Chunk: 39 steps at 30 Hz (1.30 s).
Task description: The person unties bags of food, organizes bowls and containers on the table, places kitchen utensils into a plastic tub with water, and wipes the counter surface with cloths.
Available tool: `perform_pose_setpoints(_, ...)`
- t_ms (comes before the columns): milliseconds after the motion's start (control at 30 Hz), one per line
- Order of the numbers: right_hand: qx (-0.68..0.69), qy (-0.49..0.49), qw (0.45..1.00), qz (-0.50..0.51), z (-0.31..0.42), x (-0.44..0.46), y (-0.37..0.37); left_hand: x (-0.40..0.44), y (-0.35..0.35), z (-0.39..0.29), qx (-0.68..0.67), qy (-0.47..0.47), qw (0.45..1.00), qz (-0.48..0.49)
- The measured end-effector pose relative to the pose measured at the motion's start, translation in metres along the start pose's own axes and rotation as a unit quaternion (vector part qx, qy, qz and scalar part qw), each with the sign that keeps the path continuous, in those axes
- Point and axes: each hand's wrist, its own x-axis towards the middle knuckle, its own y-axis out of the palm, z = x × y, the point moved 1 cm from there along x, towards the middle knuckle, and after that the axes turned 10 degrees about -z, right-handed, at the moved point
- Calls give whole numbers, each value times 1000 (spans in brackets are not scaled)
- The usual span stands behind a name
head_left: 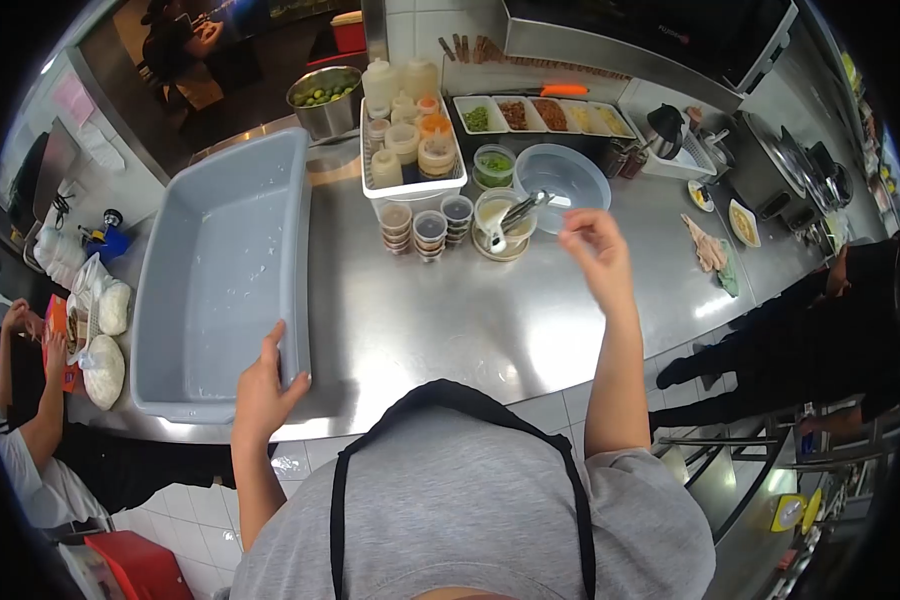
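A large grey plastic tub [220,250] lies on the steel counter at the left, with small white bits on its bottom. My left hand [262,390] is closed over its near right rim, thumb on the outer side. My right hand [602,258] hovers over the counter, fingers loosely bent and a gap beside the thumb; nothing shows in it. Just left of that hand are a tub of white cream [492,212] with metal tongs [525,208] lying across it, and a translucent bowl [567,180].
Stacked sauce cups [430,235] stand mid-counter. Behind them are a white basket of bottles [417,187], a topping tray [542,116] and a pot of limes [327,105]. Filled bags [105,370] lie left of the tub. Other people stand at left and right.
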Motion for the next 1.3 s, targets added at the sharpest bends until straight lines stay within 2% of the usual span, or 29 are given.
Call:
perform_pose_setpoints(67, -146, 53, 981, -113, -54, 18, -31, -3, 1, -6, -9, -21, 1000, 10)
perform_pose_setpoints(100, -148, 53, 981, -111, -79, 25, -42, -5, 2, -11, -10, -22, 1000, 11)
perform_pose_setpoints(167, -249, 115, 956, -105, -127, 36, -54, -5, 3, -20, -10, -53, 997, 47)
perform_pose_setpoints(200, -248, 114, 956, -106, -156, 42, -53, -4, 3, -22, -9, -52, 998, 45)
perform_pose_setpoints(267, -338, 2, 940, -51, -203, 41, -51, -7, 4, -26, -39, -77, 996, 23)
perform_pose_setpoints(333, -327, -2, 942, -78, -214, 36, -47, -6, -2, -41, -52, -109, 993, 3)
perform_pose_setpoints(400, -315, -12, 943, -107, -215, 32, -45, -3, -2, -56, -85, -85, 987, -106)
perform_pose_setpoints(467, -262, 58, 950, -160, -205, 18, -55, -2, -3, -70, -108, -90, 985, -96)
perform_pose_setpoints(600, -239, 41, 950, -198, -186, 0, -85, 3, 3, -90, -91, -26, 991, -90)
perform_pose_setpoints(667, -274, 4, 941, -199, -182, -1, -101, 9, 7, -99, -89, -6, 991, -97)
perform_pose_setpoints(800, -290, -3, 940, -182, -171, -5, -136, 13, 8, -108, -98, 45, 990, -86)
perform_pose_setpoints(867, -342, 50, 916, -202, -180, -10, -159, 13, 10, -109, -102, 57, 990, -75)
perform_pose_setpoints(1000, -350, 90, 888, -284, -203, -11, -209, 9, 12, -103, -94, 39, 992, -73)
perform_pose_setpoints(1067, -417, 78, 836, -348, -201, -11, -226, 9, 14, -103, -91, 34, 993, -73)
perform_pose_setpoints(1200, -433, 102, 824, -351, -198, -6, -253, 8, 21, -111, -100, 21, 993, -53)
perform_pose_setpoints(1267, -433, 164, 825, -323, -211, -9, -262, 9, 24, -114, -109, 23, 993, -49)
perform_pose_setpoints(1300, -433, 162, 825, -325, -216, -11, -263, 10, 26, -115, -106, 26, 993, -55)
